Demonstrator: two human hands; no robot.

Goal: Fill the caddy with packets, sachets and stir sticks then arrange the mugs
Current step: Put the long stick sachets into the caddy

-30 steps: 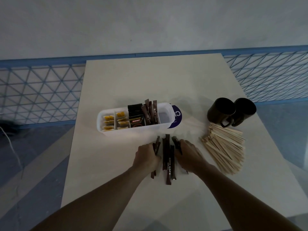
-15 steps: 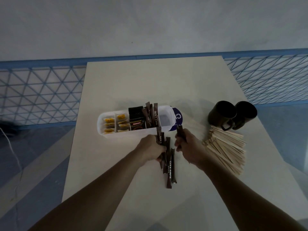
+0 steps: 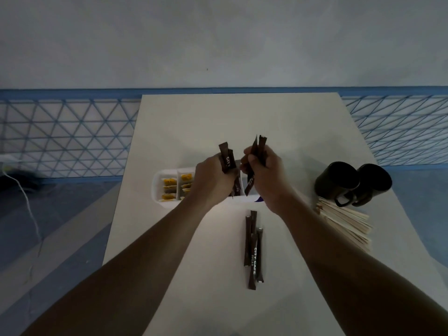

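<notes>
Brown sachets (image 3: pixel 227 159) jut from left hand's (image 3: pixel 213 178) fingers (image 3: pixel 216 163) and right hand's (image 3: pixel 266 175), over caddy (image 3: pixel 157 187).

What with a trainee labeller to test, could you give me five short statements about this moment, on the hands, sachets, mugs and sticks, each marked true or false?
1. The left hand and right hand each grip brown sachets. True.
2. The mugs stand inside the caddy. False: they stand on the table, to the right of it.
3. Loose sachets lie on the table nearer the person. True.
4. The stir sticks fill the caddy's left compartments. False: they lie on the table by the mugs, and yellow packets sit in those compartments.
5. One mug lies tipped over. False: both stand upright.
</notes>
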